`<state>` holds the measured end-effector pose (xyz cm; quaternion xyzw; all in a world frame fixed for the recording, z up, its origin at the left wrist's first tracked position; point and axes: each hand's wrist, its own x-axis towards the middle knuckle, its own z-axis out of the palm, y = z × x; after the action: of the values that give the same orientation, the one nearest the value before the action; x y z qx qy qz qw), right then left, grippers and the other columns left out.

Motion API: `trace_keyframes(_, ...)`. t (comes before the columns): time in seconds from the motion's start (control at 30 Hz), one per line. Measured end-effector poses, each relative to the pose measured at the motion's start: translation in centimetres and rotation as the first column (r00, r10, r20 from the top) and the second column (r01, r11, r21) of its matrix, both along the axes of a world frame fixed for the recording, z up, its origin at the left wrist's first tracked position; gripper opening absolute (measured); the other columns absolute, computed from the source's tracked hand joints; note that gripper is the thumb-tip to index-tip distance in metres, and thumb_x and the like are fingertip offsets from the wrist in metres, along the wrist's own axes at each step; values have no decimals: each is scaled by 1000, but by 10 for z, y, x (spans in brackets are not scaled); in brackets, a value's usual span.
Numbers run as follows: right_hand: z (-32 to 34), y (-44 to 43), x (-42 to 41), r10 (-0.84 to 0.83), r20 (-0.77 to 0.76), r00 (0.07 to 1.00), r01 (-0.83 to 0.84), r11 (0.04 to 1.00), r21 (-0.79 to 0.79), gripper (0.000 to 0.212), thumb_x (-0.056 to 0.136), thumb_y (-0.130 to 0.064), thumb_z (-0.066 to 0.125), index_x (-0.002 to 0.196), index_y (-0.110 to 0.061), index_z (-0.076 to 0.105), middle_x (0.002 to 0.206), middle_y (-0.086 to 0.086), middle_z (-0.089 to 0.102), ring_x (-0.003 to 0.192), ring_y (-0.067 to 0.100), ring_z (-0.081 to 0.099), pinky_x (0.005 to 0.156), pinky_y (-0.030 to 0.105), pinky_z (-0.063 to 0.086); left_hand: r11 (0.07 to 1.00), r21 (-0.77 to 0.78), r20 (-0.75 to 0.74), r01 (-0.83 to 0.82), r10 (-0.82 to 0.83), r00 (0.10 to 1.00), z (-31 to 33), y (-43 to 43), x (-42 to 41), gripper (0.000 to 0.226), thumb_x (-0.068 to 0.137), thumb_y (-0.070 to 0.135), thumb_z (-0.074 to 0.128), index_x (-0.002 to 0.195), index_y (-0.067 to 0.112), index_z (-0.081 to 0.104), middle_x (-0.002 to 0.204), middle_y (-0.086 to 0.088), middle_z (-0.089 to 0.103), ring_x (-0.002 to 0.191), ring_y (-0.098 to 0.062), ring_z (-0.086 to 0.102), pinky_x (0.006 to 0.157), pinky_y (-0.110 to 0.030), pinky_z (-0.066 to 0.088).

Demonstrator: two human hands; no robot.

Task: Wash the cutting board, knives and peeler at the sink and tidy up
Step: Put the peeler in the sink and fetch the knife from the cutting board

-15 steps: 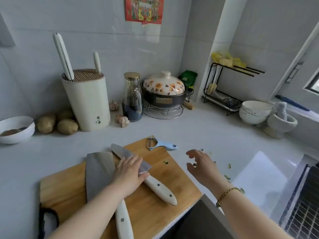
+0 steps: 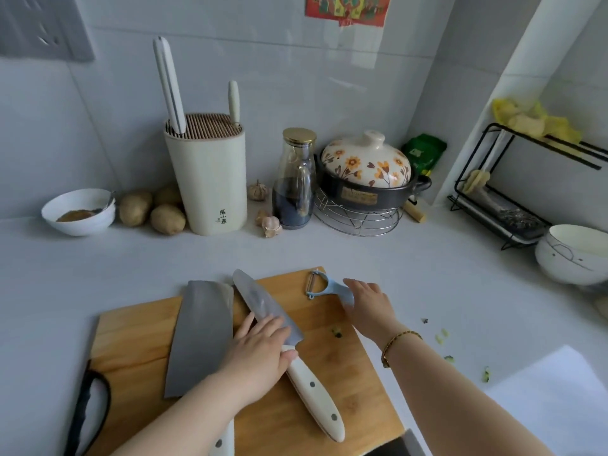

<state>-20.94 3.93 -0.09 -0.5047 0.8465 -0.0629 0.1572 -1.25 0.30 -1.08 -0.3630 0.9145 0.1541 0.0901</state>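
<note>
Fingers of the left hand lay straight and flat across the blade of the pointed knife, with the thumb at its white handle, low in the centre of the frame. Just left of it, the cleaver lay flat on the wooden cutting board, its handle hidden beneath the forearm. Toward the board's upper right corner, the right hand reached over the light blue handle of the peeler, fingers touching it; whether they closed round it could not be told. Green scraps sat on the board between the two hands. Behind, in the upper left, a cream knife block stood on the white counter.
</note>
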Motion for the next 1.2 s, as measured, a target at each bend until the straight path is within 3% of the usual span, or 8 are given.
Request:
trace_keyframes(0.27,-7,-11,-7,20,-65,998,-16,998,53,38,97,-20,36,135,-18,40,132,3,49,123,22,41,101,29,33,997,67,-70,-47,52,996,0,1,3,48,100,38,24,146,24,20,156,10,6,143,-5,-2,114,-30,-11)
trace_keyframes(0.43,-3,-5,-10,-40,-3,999,40,997,64,32,94,-12,38,124,-13,51,123,6,51,108,24,53,84,27,43,995,82,-114,-65,74,991,1,4,5,45,100,38,26,142,23,30,155,9,9,143,-6,1,114,-30,-9)
trace_keyframes(0.57,7,14,-11,-123,26,992,124,992,-37,31,89,-6,41,117,-10,55,101,3,48,83,18,47,56,17,34,997,76,-121,-28,37,992,4,3,6,44,99,38,27,140,23,33,155,9,12,143,-7,4,115,-33,-8)
trace_keyframes(0.7,16,45,-6,-232,36,972,235,963,-129,27,87,-4,40,107,-7,59,89,1,46,76,17,46,43,15,30,999,37,-129,-12,16,992,5,1,7,43,100,38,27,140,24,32,154,6,17,143,-10,9,116,-34,-3)
trace_keyframes(0.83,27,88,5,-352,113,929,369,909,-196,26,85,-2,41,100,-14,58,92,-2,43,59,7,45,46,13,27,1000,-10,-199,24,-26,980,11,6,5,37,99,32,32,135,26,39,146,10,30,136,-12,23,115,-29,8)
trace_keyframes(1.0,34,145,25,-516,142,845,535,813,-232,31,84,-5,46,112,-12,57,102,0,47,85,20,48,65,23,34,985,41,-376,169,-141,916,18,28,-9,38,96,29,42,134,26,43,146,11,28,134,-14,27,110,-24,19)
trace_keyframes(1.13,31,191,33,-584,169,794,608,759,-233,33,83,-6,47,113,-13,57,109,2,52,86,17,46,71,23,35,940,55,-474,336,-272,837,20,69,-22,33,95,24,45,128,24,51,138,13,39,127,-8,38,101,-15,25)
trace_keyframes(1.2,31,217,34,-611,191,768,640,731,-236,35,84,-7,48,117,-14,56,116,3,53,96,21,52,79,26,40,915,42,-480,402,-335,811,19,91,-27,31,96,23,43,126,23,52,134,12,45,124,-6,40,97,-13,27)
